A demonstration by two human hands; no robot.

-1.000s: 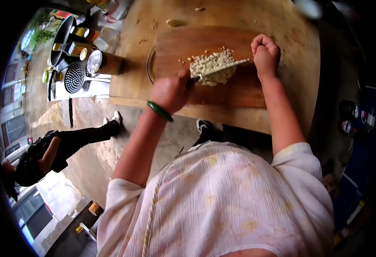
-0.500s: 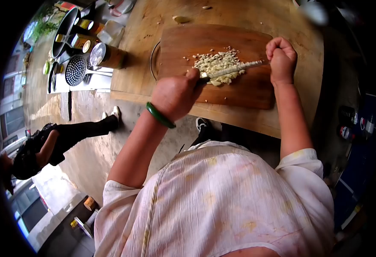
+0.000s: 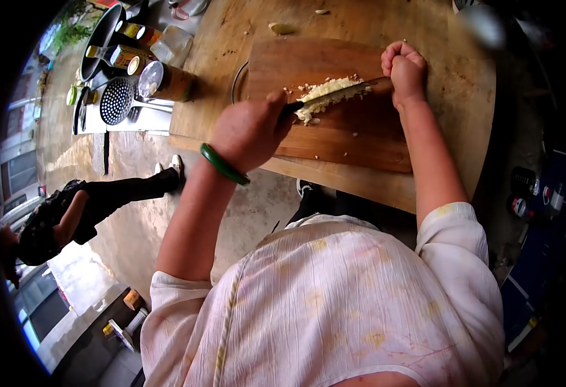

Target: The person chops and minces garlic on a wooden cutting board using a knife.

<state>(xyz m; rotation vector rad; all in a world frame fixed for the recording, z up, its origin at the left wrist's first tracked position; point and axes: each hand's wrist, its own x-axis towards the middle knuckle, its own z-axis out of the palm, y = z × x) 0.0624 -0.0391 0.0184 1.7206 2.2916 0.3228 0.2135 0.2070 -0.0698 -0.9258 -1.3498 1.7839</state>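
My left hand (image 3: 249,131), with a green bangle at its wrist, is closed around the dark handle of a knife (image 3: 338,95). The blade slants across a heap of pale chopped pieces, perhaps garlic (image 3: 325,88), on a brown wooden cutting board (image 3: 360,143). At the blade's far end my right hand (image 3: 407,74) is closed on the tip, its fingers curled in. Loose bits lie scattered on the board around the heap.
The board rests on a wooden table (image 3: 450,129). To the left are a slotted skimmer (image 3: 116,101), a jar (image 3: 159,82), several bottles and a pan (image 3: 102,39). A pale, flat slice (image 3: 282,28) lies beyond the board. Another person (image 3: 70,216) stands at left.
Both hands and the knife have shifted left and slightly up in view. The blade, earlier covered with bits, now shows darker against the heap, which looks narrower and gathered along it.
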